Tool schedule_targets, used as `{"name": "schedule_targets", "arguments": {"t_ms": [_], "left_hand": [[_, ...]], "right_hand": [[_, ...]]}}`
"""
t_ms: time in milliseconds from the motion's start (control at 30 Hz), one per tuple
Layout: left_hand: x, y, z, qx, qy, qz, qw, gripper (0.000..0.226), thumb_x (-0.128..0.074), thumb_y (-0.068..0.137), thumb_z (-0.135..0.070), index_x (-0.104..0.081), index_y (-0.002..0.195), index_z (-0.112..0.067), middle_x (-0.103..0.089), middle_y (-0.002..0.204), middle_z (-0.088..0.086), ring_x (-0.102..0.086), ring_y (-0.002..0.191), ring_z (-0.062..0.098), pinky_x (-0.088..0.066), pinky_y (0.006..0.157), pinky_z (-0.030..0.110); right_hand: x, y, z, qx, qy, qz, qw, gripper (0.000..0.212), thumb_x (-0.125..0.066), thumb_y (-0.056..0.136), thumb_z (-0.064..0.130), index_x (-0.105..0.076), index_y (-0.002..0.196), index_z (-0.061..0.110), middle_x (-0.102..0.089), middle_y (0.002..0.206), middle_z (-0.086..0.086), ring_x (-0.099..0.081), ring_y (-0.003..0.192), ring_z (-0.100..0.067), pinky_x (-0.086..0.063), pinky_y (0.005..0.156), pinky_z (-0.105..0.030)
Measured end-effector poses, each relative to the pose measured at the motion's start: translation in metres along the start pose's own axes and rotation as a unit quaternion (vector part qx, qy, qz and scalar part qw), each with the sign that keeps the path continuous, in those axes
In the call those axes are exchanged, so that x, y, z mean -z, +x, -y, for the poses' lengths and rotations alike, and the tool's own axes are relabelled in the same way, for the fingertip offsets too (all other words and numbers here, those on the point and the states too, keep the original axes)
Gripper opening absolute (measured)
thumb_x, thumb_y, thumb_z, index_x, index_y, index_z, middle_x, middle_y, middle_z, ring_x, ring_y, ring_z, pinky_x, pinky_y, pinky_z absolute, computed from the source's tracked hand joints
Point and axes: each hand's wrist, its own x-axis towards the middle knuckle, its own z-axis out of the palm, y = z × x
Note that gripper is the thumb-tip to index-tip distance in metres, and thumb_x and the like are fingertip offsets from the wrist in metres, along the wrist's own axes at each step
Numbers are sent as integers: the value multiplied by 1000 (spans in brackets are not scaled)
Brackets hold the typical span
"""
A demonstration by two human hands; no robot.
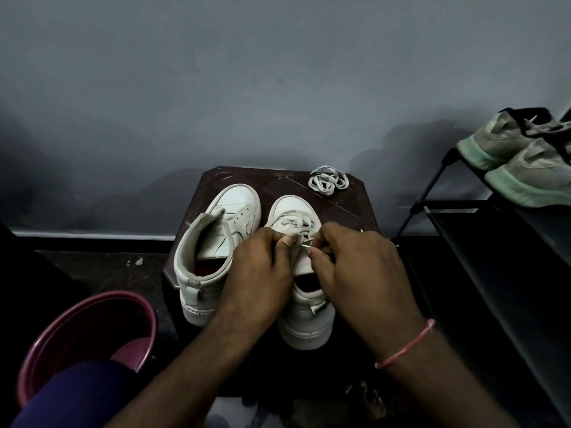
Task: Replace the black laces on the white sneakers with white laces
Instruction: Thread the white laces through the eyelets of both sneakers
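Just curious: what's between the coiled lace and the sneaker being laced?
Only bare dark stool top separates the coiled white lace from the right sneaker, in the head view.

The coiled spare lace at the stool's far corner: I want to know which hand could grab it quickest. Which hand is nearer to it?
Right. The right hand works on the laced sneaker, below the coiled lace. The left hand sits beside it, farther left.

Two white sneakers (216, 251) stand side by side, right one part-laced white, spare white lace (328, 180) coiled beyond.
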Motion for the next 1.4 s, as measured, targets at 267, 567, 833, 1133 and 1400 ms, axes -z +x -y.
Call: {"name": "schedule_targets", "arguments": {"t_ms": [267, 567, 833, 1133, 1400], "left_hand": [[-1, -2, 5, 21, -52, 5, 998, 19, -52, 97, -23, -64, 83, -18, -67, 72, -6, -60, 66, -1, -44, 61, 17], [-5, -5, 6, 0, -98, -4, 995, 17, -56, 95, -27, -69, 85, -21, -71, 81, -4, -67, 79, 11, -54, 75, 39], [-12, -3, 10, 36, -176, -10, 984, 23, -55, 89, -33, -71, 87, -18, -73, 83, 2, -70, 82, 22, -56, 78, 48], [-15, 1, 7, 80, -250, 13, 965, 14, -58, 96, -15, -69, 90, -9, -74, 86, 10, -71, 84, 29, -57, 81, 49], [-28, 3, 7, -25, -119, -93, 988, 19, -48, 99, -23, -56, 86, -11, -64, 78, 0, -59, 72, 15, -48, 68, 34]], "right_hand": [[-9, 2, 2, -27, 41, -37, 998, 23, -56, 87, 46, -67, 97, 28, -73, 87, 4, -66, 86, -23, -52, 71, -35], [-11, 7, -3, -2, 86, -13, 996, 16, -60, 86, 37, -68, 86, 23, -71, 77, 4, -65, 74, -19, -52, 68, -37], [-11, 4, 0, -16, 34, -18, 999, 21, -56, 88, 44, -68, 102, 32, -72, 89, 4, -66, 87, -22, -53, 74, -36], [-11, 7, 0, -36, 28, -17, 999, 18, -57, 89, 41, -65, 99, 27, -71, 88, 3, -65, 88, -23, -51, 74, -34], [-16, 5, -4, 29, 66, -104, 992, 41, -71, 72, 21, -59, 111, 26, -59, 108, 2, -55, 102, -24, -51, 83, -40]]}}
